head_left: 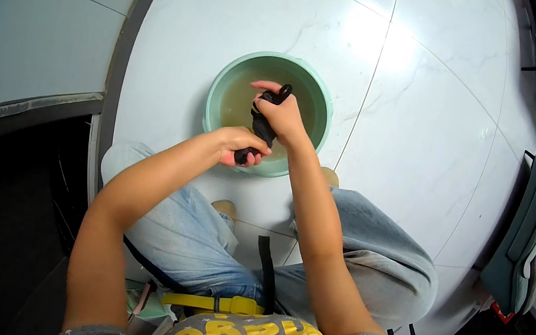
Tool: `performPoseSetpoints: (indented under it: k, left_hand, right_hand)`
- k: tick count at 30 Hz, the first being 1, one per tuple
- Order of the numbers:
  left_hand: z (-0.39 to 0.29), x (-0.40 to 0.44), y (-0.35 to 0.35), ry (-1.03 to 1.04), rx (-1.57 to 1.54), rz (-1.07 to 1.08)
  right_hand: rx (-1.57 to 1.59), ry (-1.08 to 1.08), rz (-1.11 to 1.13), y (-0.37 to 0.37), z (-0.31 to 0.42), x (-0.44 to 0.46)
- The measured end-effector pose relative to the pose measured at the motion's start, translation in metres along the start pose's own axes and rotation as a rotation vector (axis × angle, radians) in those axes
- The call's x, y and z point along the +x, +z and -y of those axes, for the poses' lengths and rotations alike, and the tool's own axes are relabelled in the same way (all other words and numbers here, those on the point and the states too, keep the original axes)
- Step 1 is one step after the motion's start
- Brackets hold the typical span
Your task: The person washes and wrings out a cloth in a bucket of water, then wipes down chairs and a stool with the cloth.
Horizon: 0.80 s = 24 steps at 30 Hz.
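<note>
A twisted black cloth (262,126) is stretched between my two hands above a pale green basin (327,106). My left hand (241,146) is closed around its lower end, nearest to me. Farther up, my right hand (282,116) grips the upper part, and a dark loop of fabric sticks out past the thumb side. Cloudy brownish water (236,101) stands in the basin. Whether the cloth is a sock or some other small garment, I cannot tell.
Glossy white floor tiles (422,144) surround the basin. My knees in blue jeans (172,222) flank it on the near side. A dark-framed threshold (124,49) runs along the left. Grey cushioned seating (521,234) stands at the right.
</note>
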State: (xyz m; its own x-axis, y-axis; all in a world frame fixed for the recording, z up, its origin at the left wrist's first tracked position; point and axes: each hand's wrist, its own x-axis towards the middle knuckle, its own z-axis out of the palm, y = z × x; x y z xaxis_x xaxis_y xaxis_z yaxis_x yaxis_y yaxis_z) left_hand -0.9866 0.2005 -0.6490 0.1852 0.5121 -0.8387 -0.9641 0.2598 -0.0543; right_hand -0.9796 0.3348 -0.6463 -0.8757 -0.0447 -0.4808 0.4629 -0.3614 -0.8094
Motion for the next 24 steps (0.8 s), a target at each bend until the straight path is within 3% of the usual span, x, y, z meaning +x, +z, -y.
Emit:
performPoseSetpoints:
  k: [1, 3, 4, 6, 7, 8, 10, 12, 15, 17, 19, 24]
  left_hand:
    - [0.0, 0.002, 0.0, 0.002, 0.0, 0.001]
    - [-0.001, 0.005, 0.004, 0.128, 0.324, -0.235]
    - [-0.002, 0.005, 0.01, 0.125, 0.322, -0.233]
    - [-0.004, 0.004, 0.021, 0.242, 0.885, -0.588]
    - [0.005, 0.021, 0.012, 0.493, 0.987, -0.69]
    - [0.009, 0.038, 0.004, 0.495, 0.988, -0.688]
    - [0.011, 0.052, 0.003, 0.621, 1.174, -0.9]
    - [0.017, 0.063, -0.003, 0.631, 1.327, -0.935]
    - [0.018, 0.073, -0.009, 0.641, 1.547, -0.953]
    - [0.013, 0.073, -0.014, 0.635, 1.608, -0.944]
    - [0.001, 0.061, -0.009, 0.802, 1.621, -0.987]
    - [-0.02, 0.017, -0.017, 0.681, 1.652, -0.813]
  right_hand:
    - [-0.091, -0.01, -0.089, 0.002, -0.007, 0.003]
    - [-0.326, -0.094, -0.305, 0.008, -0.017, 0.007]
    - [-0.327, -0.091, -0.305, 0.012, -0.02, 0.008]
    - [-0.497, -0.139, -0.563, 0.018, -0.025, 0.008]
    - [-0.578, -0.211, -0.629, 0.013, -0.038, 0.015]
    - [-0.579, -0.212, -0.631, 0.007, -0.05, 0.022]
    - [-0.577, -0.13, -0.821, 0.002, -0.055, 0.028]
    - [-0.587, -0.037, -0.833, -0.005, -0.065, 0.032]
    - [-0.611, 0.318, -0.846, -0.016, -0.085, 0.037]
    - [-0.599, 0.296, -0.889, -0.012, -0.07, 0.045]
    - [-0.632, 0.215, -0.9, -0.009, -0.061, 0.05]
    - [-0.52, 0.178, -0.806, -0.005, -0.053, 0.04]
